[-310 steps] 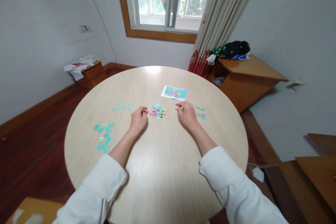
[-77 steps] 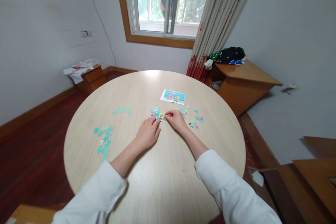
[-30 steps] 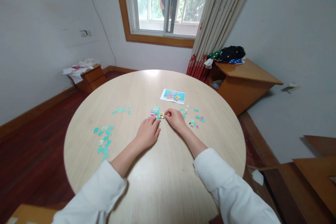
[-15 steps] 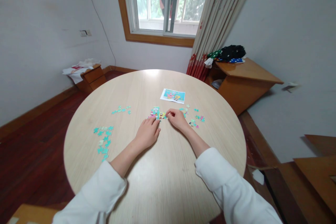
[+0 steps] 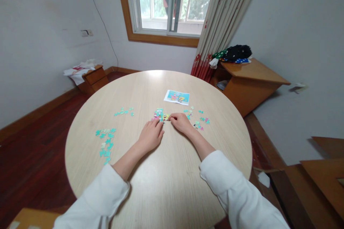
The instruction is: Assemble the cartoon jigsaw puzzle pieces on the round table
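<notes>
A small joined patch of jigsaw puzzle [image 5: 159, 112], teal with pink and yellow cartoon figures, lies mid-table. My left hand [image 5: 152, 134] rests flat at its near left edge, fingers stretched out over the lower pieces. At the patch's right side, my right hand [image 5: 181, 122] has thumb and forefinger pinched together by the yellow figure. A puzzle piece seems to be at those fingertips, but it is mostly hidden. Beyond the hands lies a printed reference picture [image 5: 177, 97] with the same kind of cartoon figures.
Loose teal puzzle pieces [image 5: 109, 141] lie at the left, with a smaller group [image 5: 124, 111] farther back. More loose pieces [image 5: 199, 125] sit beside my right wrist. The round wooden table [image 5: 161, 193] carries all of these. A cabinet [image 5: 249, 75] with cloths stands behind at right.
My right hand has shifted slightly, its fingertips now lower against the right edge of the puzzle patch. The left hand keeps its place.
</notes>
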{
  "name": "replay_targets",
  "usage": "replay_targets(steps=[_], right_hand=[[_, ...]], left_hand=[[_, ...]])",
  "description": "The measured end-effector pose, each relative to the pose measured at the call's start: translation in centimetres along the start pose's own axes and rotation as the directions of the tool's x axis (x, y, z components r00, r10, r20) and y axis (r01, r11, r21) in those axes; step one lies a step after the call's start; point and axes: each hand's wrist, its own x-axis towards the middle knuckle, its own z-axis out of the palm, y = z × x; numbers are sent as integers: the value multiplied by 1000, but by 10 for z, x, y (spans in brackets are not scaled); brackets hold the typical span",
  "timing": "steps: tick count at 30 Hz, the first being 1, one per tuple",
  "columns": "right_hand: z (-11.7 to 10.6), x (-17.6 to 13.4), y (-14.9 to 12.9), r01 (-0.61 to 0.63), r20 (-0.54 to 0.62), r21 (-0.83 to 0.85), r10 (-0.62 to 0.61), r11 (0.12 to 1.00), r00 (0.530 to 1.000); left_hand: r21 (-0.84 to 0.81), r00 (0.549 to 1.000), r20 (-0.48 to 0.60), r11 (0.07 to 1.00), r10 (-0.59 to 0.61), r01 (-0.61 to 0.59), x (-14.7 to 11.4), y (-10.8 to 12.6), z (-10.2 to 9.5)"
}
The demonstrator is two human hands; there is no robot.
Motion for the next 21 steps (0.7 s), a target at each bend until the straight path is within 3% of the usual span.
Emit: replay_targets(steps=[5,12,21], right_hand=[[0,0,0,21,-4,-13,-21,1000,1000],[4,2,5,-46,-140,36,51,998,989],[1,-1,-1,-16,-55,-75,12,997,998]], left_hand=[[-8,1000,-18,1000,1,-2,0,-1,2],[4,1000,-17,1000,13,-13,0,-1,2],[-8,1000,-17,1000,7,-7,0,-2,5]])
